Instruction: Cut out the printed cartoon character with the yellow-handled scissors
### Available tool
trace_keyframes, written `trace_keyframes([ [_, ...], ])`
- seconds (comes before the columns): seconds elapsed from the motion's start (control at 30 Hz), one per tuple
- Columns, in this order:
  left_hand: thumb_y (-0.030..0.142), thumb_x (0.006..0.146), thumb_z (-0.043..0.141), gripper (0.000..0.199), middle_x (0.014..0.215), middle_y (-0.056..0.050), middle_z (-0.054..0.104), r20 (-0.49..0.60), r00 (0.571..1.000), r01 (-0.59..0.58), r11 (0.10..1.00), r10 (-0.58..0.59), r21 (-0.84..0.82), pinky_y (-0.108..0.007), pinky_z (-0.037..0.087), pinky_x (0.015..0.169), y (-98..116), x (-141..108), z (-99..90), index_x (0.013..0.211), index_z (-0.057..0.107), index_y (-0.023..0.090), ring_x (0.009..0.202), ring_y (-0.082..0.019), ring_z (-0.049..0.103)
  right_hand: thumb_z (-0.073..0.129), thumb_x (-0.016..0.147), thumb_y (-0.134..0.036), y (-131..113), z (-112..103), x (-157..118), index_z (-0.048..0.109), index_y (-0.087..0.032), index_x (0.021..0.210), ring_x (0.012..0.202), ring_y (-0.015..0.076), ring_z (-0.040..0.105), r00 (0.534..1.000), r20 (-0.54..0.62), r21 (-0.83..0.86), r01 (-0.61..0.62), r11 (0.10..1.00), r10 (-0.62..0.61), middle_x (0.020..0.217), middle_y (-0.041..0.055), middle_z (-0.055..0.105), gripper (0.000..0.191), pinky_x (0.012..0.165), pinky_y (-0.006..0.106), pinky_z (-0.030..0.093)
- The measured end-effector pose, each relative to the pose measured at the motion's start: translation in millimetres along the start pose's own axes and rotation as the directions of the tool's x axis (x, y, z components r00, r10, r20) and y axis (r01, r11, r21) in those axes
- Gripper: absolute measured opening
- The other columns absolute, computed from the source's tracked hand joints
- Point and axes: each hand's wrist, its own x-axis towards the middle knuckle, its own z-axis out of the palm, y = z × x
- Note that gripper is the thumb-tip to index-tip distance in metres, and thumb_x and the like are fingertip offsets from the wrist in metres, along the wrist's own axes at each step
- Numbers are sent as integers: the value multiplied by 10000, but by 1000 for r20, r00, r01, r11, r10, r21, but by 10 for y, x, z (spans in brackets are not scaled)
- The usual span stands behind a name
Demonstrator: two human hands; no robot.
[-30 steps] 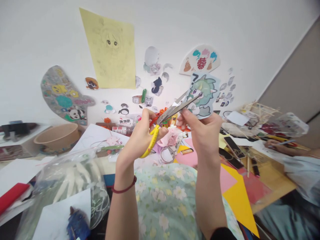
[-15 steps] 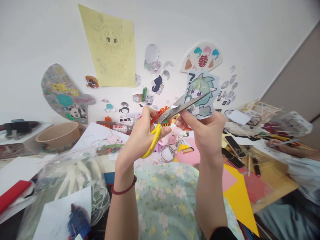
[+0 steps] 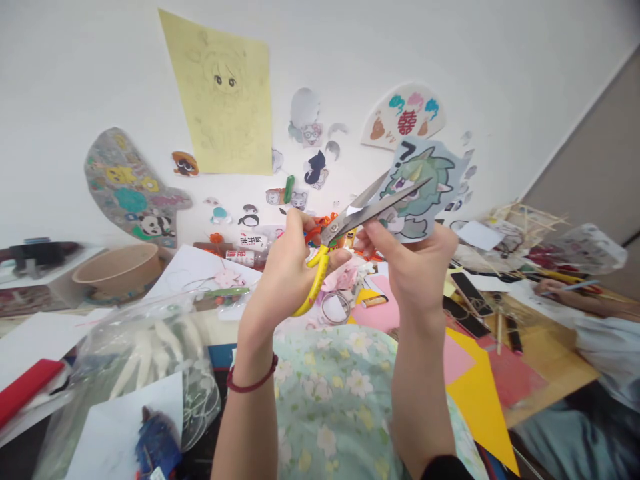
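1. Head view: floral cloth [image 3: 335, 407] lies below the fingers.
2. Left hand [image 3: 287, 277], half-curled, grips the scissors [image 3: 334, 230], whose parted blades straddle the card [image 3: 425, 177].
3. Right hand [image 3: 417, 263] pinches the card's lower edge.
4. Beyond the fingers, a yellow sheet [image 3: 227, 120] hangs on the wall [image 3: 320, 40].

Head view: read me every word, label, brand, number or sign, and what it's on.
"?" on the held cartoon picture.
"囍" in red on the white wall fan.
Bottle labels: Chinese characters, too blurred.
Scissors handle and small orange tube: markings too small to read.
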Motion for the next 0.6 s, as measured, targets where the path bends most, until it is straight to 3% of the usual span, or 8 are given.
trace_keyframes([
  [0.6, 542, 836, 685, 488, 902, 9, 497, 33, 999, 1, 999, 1, -37, -304, 361, 690, -2, -11, -58, 999, 343, 234, 760, -139, 461, 811, 759, -219, 6, -38, -1, 722, -202, 632, 484, 121, 660, 999, 35, 31, -33, 999, 32, 572, -29, 702, 155, 452, 243, 567],
])
